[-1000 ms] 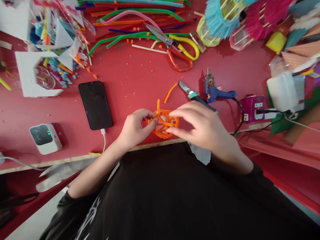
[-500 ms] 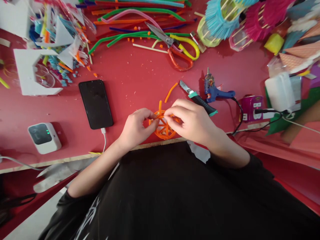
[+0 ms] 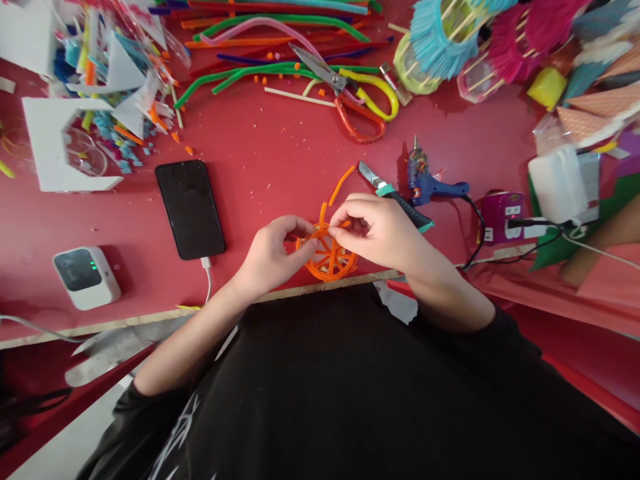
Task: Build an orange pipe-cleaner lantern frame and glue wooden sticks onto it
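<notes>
On the left, a small white box (image 3: 87,277) and a dark phone (image 3: 191,210) lie on the red table (image 3: 273,160). Next comes the left hand (image 3: 274,252), thumb and fingers pinching an orange strip (image 3: 319,233) at the top of an orange wheel (image 3: 332,254), which sits between the hands by the table's near edge. The wheel's rim and spokes look built; the strip across its top seems unfinished — and a short end (image 3: 323,213) sticks out above the rim. A loose orange piece (image 3: 342,185) lies just beyond. The right hand (image 3: 379,230) has thumb and forefinger pressed together beside the left fingertips — whether on the same strip, I cannot tell. Farther right lie a cutter (image 3: 397,200) and a glue gun (image 3: 434,189), both untouched.
</notes>
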